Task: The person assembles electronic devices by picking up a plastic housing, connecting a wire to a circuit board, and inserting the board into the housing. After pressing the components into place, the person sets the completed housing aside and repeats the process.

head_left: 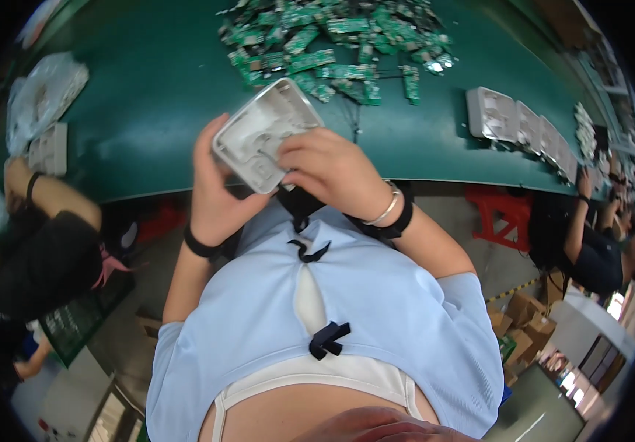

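- Pale blue shirt (376,309) with small black bows fills the lower part of the head view, closest to the lens.
- Above it, both hands hold a white plastic housing (262,132) up over the near edge of the green desk (148,96).
- Left hand (218,188): grip wrapped around the housing's left side, thumb on its rim, closed on it.
- Right hand (332,169): grip closed over the housing's right lower corner, fingers curled onto its hollow inner face.
- Beyond the housing, a heap of green circuit boards (332,44) lies on the desk.
- Right of the housing, a row of white housings (524,125) stands along the desk.
- Left of the housing, a clear plastic bag (44,92) and another white part (50,147) lie near a neighbouring person's arm (52,195).
- Far right of the housing, another person (590,250) in dark clothes sits by a red stool (501,214).
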Tool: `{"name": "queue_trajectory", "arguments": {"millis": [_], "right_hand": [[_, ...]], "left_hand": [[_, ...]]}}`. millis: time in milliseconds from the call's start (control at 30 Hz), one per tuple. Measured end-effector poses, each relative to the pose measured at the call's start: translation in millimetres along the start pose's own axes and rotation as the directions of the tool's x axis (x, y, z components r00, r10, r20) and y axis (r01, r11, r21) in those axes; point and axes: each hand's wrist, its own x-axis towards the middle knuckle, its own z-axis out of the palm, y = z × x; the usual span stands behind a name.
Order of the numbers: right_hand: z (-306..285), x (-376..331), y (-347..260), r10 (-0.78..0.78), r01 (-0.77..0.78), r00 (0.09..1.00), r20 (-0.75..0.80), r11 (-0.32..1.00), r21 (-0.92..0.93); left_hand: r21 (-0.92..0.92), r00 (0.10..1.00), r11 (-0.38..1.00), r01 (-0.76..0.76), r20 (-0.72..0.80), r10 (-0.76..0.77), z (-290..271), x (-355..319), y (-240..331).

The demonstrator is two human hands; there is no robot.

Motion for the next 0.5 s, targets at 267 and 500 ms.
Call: {"name": "queue_trajectory", "arguments": {"millis": [267,500], "right_hand": [[-57.8,-39.5,-17.9,-0.065,0.106,0.989,0.134,0.942,-0.318],[-139.9,-92.6,4.2,0.132,-0.176,0.984,-0.117,0.759,-0.627]], "left_hand": [[-0.117,0.975,0.991,-0.067,0.202,0.089,32.1,23.1,7.3],[0.076,0.973,0.994,-0.084,0.22,0.066,38.0,41.0,10.7]]}}
